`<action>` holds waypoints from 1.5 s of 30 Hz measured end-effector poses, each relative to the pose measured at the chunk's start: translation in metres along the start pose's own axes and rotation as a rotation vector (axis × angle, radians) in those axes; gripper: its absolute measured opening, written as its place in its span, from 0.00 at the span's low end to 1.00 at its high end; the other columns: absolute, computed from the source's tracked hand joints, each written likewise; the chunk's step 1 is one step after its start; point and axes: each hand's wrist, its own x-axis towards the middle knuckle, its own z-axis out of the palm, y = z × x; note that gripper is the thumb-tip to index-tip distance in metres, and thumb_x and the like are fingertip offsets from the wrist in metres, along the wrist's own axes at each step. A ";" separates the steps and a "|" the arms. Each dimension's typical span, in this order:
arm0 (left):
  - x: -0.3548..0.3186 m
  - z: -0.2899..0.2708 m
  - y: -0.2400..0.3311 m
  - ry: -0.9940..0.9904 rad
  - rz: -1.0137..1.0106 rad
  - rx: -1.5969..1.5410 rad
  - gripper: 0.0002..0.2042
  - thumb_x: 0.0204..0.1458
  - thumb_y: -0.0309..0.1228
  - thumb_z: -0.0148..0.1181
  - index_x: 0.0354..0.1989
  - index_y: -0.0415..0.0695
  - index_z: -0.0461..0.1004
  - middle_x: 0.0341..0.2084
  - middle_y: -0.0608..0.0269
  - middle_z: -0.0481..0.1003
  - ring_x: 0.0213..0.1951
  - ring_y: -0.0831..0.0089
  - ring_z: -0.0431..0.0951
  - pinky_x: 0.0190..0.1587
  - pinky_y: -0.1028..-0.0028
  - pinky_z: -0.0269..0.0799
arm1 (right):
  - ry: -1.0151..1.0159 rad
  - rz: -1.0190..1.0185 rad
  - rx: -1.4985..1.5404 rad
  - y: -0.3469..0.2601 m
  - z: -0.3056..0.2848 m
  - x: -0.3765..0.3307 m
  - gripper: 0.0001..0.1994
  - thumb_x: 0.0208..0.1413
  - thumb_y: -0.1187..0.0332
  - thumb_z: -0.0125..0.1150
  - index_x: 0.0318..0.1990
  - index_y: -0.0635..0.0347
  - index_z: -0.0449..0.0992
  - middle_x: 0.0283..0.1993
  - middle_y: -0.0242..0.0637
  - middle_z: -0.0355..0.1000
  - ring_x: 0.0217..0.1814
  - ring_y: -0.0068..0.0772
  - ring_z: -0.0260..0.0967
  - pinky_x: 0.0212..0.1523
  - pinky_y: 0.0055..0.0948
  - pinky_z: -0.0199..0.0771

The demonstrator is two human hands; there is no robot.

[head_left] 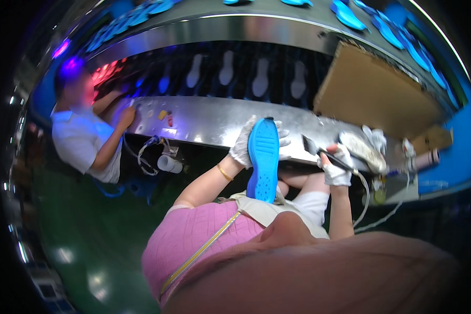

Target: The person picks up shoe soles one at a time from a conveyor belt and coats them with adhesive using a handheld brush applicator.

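Note:
My left hand, in a white glove, grips a bright blue shoe sole from its left side, with fingertips showing past its right edge. The sole stands nearly lengthwise in front of me, its grooved face toward the camera. A small dark patch sits at its far end. In my gloved right hand is a dark-handled brush, its flat head pointing left toward the sole but apart from it. From the handle's rear a pale hose hangs down. The right fingertips are bare and wrapped around the handle.
A steel ledge runs across in front. Beyond it, pale sole shapes lie on a dark conveyor, and blue soles on a farther belt. A cardboard sheet and whitish shoe-shaped piece are right; a co-worker sits left.

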 end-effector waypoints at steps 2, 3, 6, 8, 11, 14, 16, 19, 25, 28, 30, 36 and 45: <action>-0.001 -0.003 -0.011 0.015 -0.098 0.013 0.42 0.51 0.68 0.44 0.63 0.42 0.60 0.59 0.43 0.64 0.62 0.42 0.63 0.58 0.36 0.60 | -0.036 0.070 0.038 -0.009 0.012 0.000 0.10 0.51 0.79 0.64 0.38 0.62 0.69 0.33 0.33 0.71 0.33 0.21 0.70 0.36 0.21 0.71; 0.001 -0.003 -0.014 -0.024 -0.131 -0.058 0.43 0.51 0.69 0.43 0.63 0.42 0.60 0.59 0.43 0.64 0.61 0.42 0.63 0.58 0.36 0.61 | -0.053 0.091 0.030 -0.011 0.020 0.002 0.09 0.51 0.79 0.65 0.37 0.62 0.70 0.34 0.32 0.72 0.33 0.21 0.70 0.35 0.21 0.71; 0.011 -0.003 -0.019 0.035 -0.059 -0.070 0.40 0.53 0.67 0.40 0.61 0.44 0.62 0.57 0.45 0.67 0.55 0.44 0.70 0.59 0.46 0.65 | -0.096 -0.012 0.035 -0.013 0.041 0.015 0.09 0.52 0.78 0.64 0.38 0.61 0.71 0.34 0.31 0.73 0.34 0.20 0.70 0.36 0.21 0.72; 0.018 -0.002 -0.024 -0.040 0.008 -0.132 0.38 0.55 0.67 0.39 0.61 0.45 0.63 0.55 0.47 0.69 0.53 0.49 0.72 0.58 0.51 0.68 | -0.063 -0.155 0.006 -0.013 0.050 0.026 0.08 0.52 0.78 0.64 0.38 0.61 0.71 0.33 0.32 0.73 0.33 0.19 0.71 0.35 0.21 0.74; 0.029 0.000 -0.040 0.077 0.151 0.080 0.38 0.55 0.67 0.38 0.60 0.45 0.64 0.53 0.49 0.71 0.52 0.55 0.73 0.56 0.57 0.71 | 0.046 -0.143 -0.014 -0.015 0.057 0.033 0.08 0.52 0.79 0.64 0.37 0.62 0.72 0.33 0.34 0.74 0.33 0.20 0.73 0.36 0.20 0.74; 0.038 0.000 -0.053 0.243 0.248 0.286 0.37 0.55 0.66 0.39 0.57 0.45 0.67 0.49 0.55 0.73 0.50 0.61 0.74 0.57 0.63 0.70 | 0.039 -0.174 0.027 -0.014 0.067 0.029 0.10 0.51 0.79 0.64 0.39 0.61 0.72 0.35 0.35 0.74 0.35 0.20 0.72 0.39 0.21 0.75; 0.041 -0.003 -0.056 0.222 0.245 0.310 0.37 0.55 0.67 0.40 0.55 0.45 0.68 0.48 0.56 0.73 0.49 0.63 0.74 0.58 0.65 0.68 | 0.001 -0.309 -0.024 -0.012 0.072 0.024 0.10 0.51 0.82 0.63 0.39 0.61 0.72 0.36 0.36 0.74 0.37 0.20 0.73 0.40 0.21 0.75; 0.041 -0.010 -0.049 0.276 0.250 0.269 0.39 0.52 0.67 0.43 0.57 0.43 0.66 0.52 0.52 0.71 0.52 0.59 0.73 0.58 0.61 0.69 | -0.055 -0.162 0.064 -0.009 0.072 0.016 0.13 0.52 0.83 0.60 0.44 0.60 0.68 0.36 0.34 0.73 0.35 0.21 0.73 0.37 0.21 0.75; 0.037 -0.014 -0.030 0.322 0.168 0.283 0.40 0.51 0.67 0.48 0.59 0.42 0.63 0.51 0.50 0.71 0.51 0.58 0.74 0.56 0.60 0.71 | -0.159 -0.306 -0.137 -0.008 0.071 0.011 0.11 0.47 0.80 0.64 0.39 0.62 0.73 0.35 0.36 0.73 0.32 0.22 0.72 0.37 0.22 0.74; 0.033 -0.010 -0.026 0.348 0.176 0.338 0.45 0.49 0.70 0.45 0.63 0.41 0.59 0.55 0.45 0.69 0.53 0.52 0.72 0.57 0.55 0.69 | -0.160 -0.061 -0.085 -0.010 0.071 0.000 0.11 0.46 0.81 0.65 0.38 0.62 0.74 0.33 0.35 0.73 0.33 0.22 0.72 0.38 0.22 0.74; 0.031 -0.006 -0.024 0.346 0.145 0.383 0.47 0.48 0.72 0.42 0.64 0.41 0.57 0.57 0.42 0.66 0.55 0.49 0.71 0.59 0.53 0.67 | -0.049 -0.178 -0.161 -0.009 0.073 -0.006 0.10 0.45 0.80 0.66 0.37 0.61 0.75 0.30 0.34 0.73 0.31 0.24 0.72 0.36 0.21 0.74; 0.020 -0.003 -0.022 0.109 -0.094 0.301 0.52 0.47 0.76 0.32 0.68 0.41 0.52 0.62 0.39 0.61 0.62 0.46 0.63 0.63 0.52 0.62 | -0.164 0.035 0.104 -0.001 0.057 -0.022 0.08 0.49 0.80 0.65 0.37 0.61 0.75 0.35 0.36 0.76 0.34 0.24 0.74 0.37 0.22 0.75; 0.005 -0.028 -0.050 0.243 -0.100 0.424 0.45 0.50 0.71 0.34 0.66 0.45 0.54 0.58 0.51 0.66 0.56 0.57 0.71 0.58 0.59 0.70 | -0.142 0.170 0.266 0.011 0.045 -0.031 0.04 0.53 0.76 0.64 0.34 0.63 0.74 0.35 0.39 0.76 0.31 0.23 0.74 0.34 0.23 0.76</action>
